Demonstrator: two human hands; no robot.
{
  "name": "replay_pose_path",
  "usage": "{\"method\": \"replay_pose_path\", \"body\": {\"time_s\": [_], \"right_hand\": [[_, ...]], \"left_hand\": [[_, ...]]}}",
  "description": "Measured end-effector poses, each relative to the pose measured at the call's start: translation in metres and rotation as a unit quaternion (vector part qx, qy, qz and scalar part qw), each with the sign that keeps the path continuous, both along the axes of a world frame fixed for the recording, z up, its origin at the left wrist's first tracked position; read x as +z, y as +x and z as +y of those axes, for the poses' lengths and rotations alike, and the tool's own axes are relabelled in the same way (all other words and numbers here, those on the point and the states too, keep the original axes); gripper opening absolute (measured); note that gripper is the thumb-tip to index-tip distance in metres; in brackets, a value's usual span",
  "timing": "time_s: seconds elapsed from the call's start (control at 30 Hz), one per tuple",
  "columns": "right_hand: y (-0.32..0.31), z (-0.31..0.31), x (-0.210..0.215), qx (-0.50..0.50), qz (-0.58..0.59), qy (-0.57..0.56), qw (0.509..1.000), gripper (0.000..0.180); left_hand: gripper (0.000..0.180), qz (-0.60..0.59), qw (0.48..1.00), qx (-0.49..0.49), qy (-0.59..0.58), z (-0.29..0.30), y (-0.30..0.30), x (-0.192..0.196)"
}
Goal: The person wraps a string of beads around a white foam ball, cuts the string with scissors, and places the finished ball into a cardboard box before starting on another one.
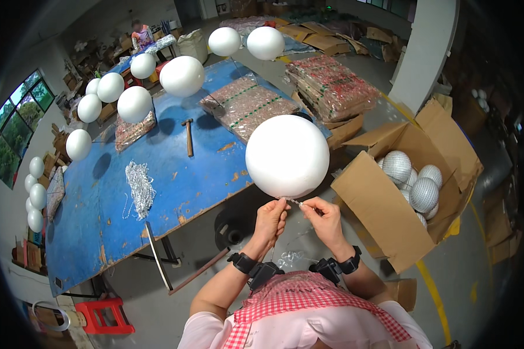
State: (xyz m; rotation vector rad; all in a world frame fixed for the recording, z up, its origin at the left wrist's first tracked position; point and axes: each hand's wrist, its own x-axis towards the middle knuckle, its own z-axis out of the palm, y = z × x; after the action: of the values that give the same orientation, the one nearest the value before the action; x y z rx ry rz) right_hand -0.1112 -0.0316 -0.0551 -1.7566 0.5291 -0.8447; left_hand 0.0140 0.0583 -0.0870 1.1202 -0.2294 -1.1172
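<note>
A large white ball (287, 156) is right in front of me, past the table's near edge. Just under its lower side, a thin silvery bead string (292, 201) stretches between my two hands. My left hand (269, 221) is closed on the string at the ball's bottom, and a strand hangs below it. Thumb and fingers of my right hand (326, 222) pinch the string a little to the right. Whatever supports the ball is hidden behind it. A bundle of silvery bead strings (140, 189) lies on the blue table (174, 174).
Several white balls (182, 76) stand on thin rods around the table. A hammer (188, 138) and bagged packs (247, 104) lie on it. An open carton (384, 215) of silvery balls (424, 195) is at right, a red stool (106, 317) lower left. Another person (141, 36) is far back.
</note>
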Motion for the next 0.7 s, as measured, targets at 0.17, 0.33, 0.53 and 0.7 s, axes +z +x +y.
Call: {"method": "replay_pose_path", "body": {"time_s": [0.17, 0.33, 0.53, 0.7], "right_hand": [[0.002, -0.006, -0.019, -0.038, -0.002, 0.035, 0.999, 0.009], [0.003, -0.004, -0.016, -0.049, 0.015, 0.035, 0.998, 0.010], [0.003, 0.001, -0.015, -0.027, -0.014, 0.040, 0.999, 0.010], [-0.001, -0.002, -0.012, -0.028, 0.011, 0.053, 0.998, 0.010]], "left_hand": [[0.030, 0.015, 1.000, -0.006, 0.002, 0.002, -0.003, 0.008], [0.034, -0.012, 1.000, -0.006, 0.008, 0.003, -0.008, 0.009], [0.029, -0.074, 0.997, 0.011, -0.004, 0.003, -0.012, 0.001], [0.026, -0.060, 0.998, 0.009, -0.001, 0.006, -0.012, -0.001]]}}
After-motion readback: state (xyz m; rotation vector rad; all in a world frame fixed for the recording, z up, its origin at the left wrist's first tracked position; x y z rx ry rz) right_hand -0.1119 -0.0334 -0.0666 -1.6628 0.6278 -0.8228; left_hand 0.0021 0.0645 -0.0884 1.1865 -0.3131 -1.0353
